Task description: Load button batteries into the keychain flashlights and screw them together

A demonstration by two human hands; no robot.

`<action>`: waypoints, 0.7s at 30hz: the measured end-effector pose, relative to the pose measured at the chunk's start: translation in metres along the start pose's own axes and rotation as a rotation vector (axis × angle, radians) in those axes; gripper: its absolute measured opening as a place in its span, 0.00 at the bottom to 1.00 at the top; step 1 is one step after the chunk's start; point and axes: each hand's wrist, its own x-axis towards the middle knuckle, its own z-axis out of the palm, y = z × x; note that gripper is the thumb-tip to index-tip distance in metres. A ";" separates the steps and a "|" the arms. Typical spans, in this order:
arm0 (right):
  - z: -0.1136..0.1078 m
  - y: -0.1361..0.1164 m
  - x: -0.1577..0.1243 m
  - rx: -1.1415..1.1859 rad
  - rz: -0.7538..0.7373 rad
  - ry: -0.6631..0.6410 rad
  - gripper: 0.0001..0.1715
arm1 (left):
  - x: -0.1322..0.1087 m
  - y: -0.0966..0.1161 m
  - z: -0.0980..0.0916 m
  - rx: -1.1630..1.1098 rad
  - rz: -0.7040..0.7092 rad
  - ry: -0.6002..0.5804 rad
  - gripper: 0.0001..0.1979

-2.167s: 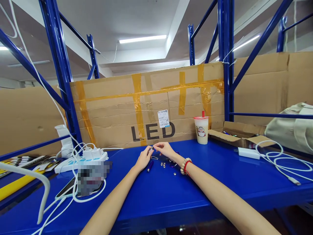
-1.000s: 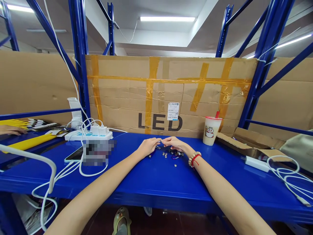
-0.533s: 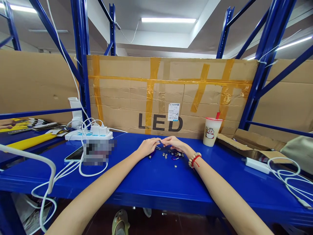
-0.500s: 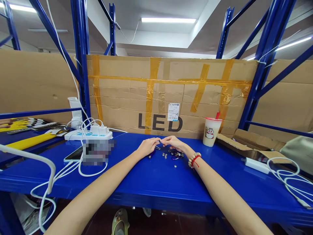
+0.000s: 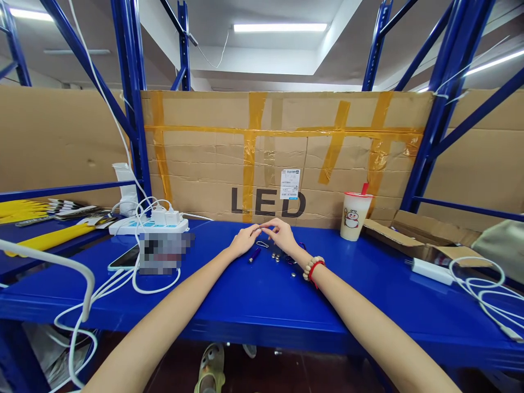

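Observation:
My left hand (image 5: 244, 240) and my right hand (image 5: 280, 234) meet fingertip to fingertip just above the blue tabletop (image 5: 245, 295). Both are closed in a pinch; whatever lies between the fingertips is too small to make out. Below my left fingers lies a purple, pen-like piece (image 5: 254, 255) with a metal end. A small silver clip-like loop (image 5: 262, 244) rests beside it. Several little silver round pieces (image 5: 277, 258) are scattered under my right hand, with one silver bead (image 5: 293, 275) nearer the front. Dark small parts (image 5: 291, 260) are partly covered by my right wrist.
A white cup with a red straw (image 5: 353, 217) stands at the back right, beside an open cardboard box (image 5: 421, 237). A white adapter (image 5: 432, 273) trails a coiled cable. At left are a power strip (image 5: 149, 225), a phone (image 5: 123, 258) and white cables. Cardboard closes the back.
Both hands have shifted left, still joined at the fingertips. The purple piece and silver loop now show more fully, while my right wrist covers more of the dark parts. The view has moved slightly.

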 end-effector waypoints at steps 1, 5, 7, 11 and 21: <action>-0.001 0.001 0.000 -0.007 -0.007 -0.005 0.12 | 0.000 0.000 0.000 -0.013 0.005 -0.013 0.17; -0.006 0.001 0.000 -0.058 -0.047 -0.020 0.10 | 0.000 0.001 0.000 -0.054 0.047 -0.053 0.16; -0.010 -0.001 -0.001 -0.097 -0.086 -0.026 0.07 | 0.000 0.001 0.000 -0.064 0.067 -0.062 0.16; -0.019 -0.007 -0.001 -0.170 -0.155 -0.030 0.05 | -0.001 0.001 0.000 -0.075 0.114 -0.070 0.16; -0.026 -0.004 0.001 -0.178 -0.142 -0.031 0.06 | -0.002 0.001 0.001 -0.057 0.189 -0.094 0.15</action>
